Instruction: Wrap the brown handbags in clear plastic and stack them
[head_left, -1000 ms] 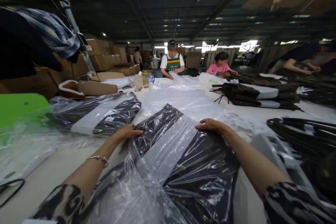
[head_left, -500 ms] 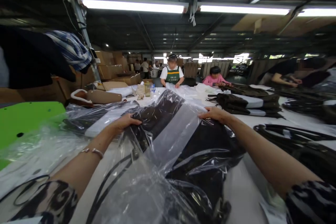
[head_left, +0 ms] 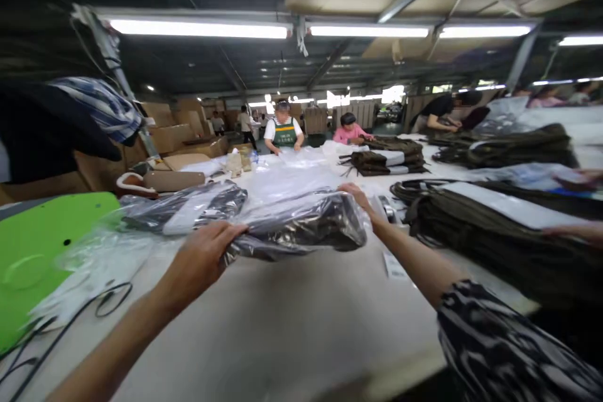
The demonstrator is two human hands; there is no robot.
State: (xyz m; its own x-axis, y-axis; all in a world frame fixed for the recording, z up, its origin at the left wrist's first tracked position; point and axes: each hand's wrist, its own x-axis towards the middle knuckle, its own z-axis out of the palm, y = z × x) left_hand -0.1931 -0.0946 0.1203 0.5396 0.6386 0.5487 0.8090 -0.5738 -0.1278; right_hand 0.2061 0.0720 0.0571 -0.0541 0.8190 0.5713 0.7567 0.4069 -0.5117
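Between my hands is a clear plastic bag (head_left: 301, 226) with a dark folded fabric article inside, held as a long, narrow bundle at or just above the pale table (head_left: 282, 320). My left hand (head_left: 207, 257) is closed round the bundle's left end, thumb on top. At the far right corner, my right hand (head_left: 355, 198) is closed on the plastic, its fingertips partly hidden. Just beyond my left hand lies another dark article in clear plastic (head_left: 188, 207), with a pale band across it.
A green board (head_left: 42, 251) and black cords (head_left: 70, 326) are at left. To the right, dark fabric articles (head_left: 471, 220) are stacked, with another person's hand (head_left: 575, 233) on them. Across the table, a person in a green apron (head_left: 283, 132) handles clear plastic.
The bagged article was spread tall with loose plastic hanging toward me; now it is folded into a low bundle farther out. The view has swung right.
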